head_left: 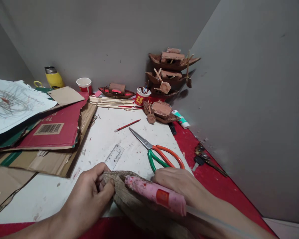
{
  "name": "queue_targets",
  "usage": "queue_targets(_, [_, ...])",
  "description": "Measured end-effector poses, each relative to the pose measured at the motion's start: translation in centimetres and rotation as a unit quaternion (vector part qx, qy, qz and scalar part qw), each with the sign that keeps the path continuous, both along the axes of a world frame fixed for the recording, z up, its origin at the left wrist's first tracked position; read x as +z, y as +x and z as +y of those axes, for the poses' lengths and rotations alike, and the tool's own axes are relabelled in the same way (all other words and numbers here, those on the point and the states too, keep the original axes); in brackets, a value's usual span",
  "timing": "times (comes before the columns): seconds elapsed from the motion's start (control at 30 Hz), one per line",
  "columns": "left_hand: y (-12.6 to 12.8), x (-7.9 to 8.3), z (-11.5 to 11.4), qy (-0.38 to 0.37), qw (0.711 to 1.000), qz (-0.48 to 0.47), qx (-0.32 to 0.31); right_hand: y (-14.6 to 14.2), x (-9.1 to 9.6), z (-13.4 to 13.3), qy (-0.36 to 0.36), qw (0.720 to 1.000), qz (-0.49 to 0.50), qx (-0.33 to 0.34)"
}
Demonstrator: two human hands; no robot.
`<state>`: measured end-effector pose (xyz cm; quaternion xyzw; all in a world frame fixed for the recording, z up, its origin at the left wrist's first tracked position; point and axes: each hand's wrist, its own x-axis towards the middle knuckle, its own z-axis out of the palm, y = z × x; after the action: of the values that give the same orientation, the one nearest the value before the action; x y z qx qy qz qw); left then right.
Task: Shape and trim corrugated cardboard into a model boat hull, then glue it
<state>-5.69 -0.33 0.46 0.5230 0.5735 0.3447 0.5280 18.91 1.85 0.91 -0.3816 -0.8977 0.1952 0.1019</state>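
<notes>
My left hand [89, 192] pinches the pointed end of a grey-brown, boat-shaped piece [129, 199] between thumb and fingers. The piece stretches toward the lower right, where its far part runs out of view. Over it lies a pink hot glue gun [154, 193] with a red patch, its dark tip pointing left toward the inside of the piece. A translucent glue stick [209, 217] trails from its rear. My right hand [179, 182] is closed behind the glue gun, with most of the fingers hidden. Scissors [155, 151] with orange and green handles lie just beyond.
A clear ruler [114, 156] and a red pencil [127, 125] lie on the white board [102, 132]. Cardboard sheets [54, 132] are piled at left. Thin sticks [114, 103], paper cups [84, 85] and brown model boats [173, 61] stand behind. Keys [199, 161] lie right.
</notes>
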Motion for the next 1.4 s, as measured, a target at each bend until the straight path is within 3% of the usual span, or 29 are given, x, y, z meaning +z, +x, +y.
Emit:
queue_targets(0.13, [-0.2, 0.1, 0.1, -0.008, 0.999, 0.024, -0.027, -0.3, 0.8, 0.0, -0.019, 0.999, -0.049, -0.015])
queue_targets(0.37, [-0.4, 0.2, 0.3, -0.014, 0.999, 0.031, -0.017, -0.7, 3.3, -1.0, -0.044, 0.991, -0.096, -0.076])
queue_targets(0.63, [-0.5, 0.4, 0.4, -0.015, 0.999, 0.047, -0.006, -0.8, 2.4, 0.0, -0.110, 0.968, -0.190, -0.120])
queue_targets(0.83, [-0.6, 0.5, 0.3, -0.010, 0.999, 0.044, 0.000, 0.5, 2.9, -1.3, -0.046, 0.992, -0.089, -0.082])
queue_targets(1.4, [-0.9, 0.4, 0.2, -0.033, 0.999, 0.012, 0.020, 2.0, 3.9, -1.8, -0.071, 0.996, -0.041, -0.029])
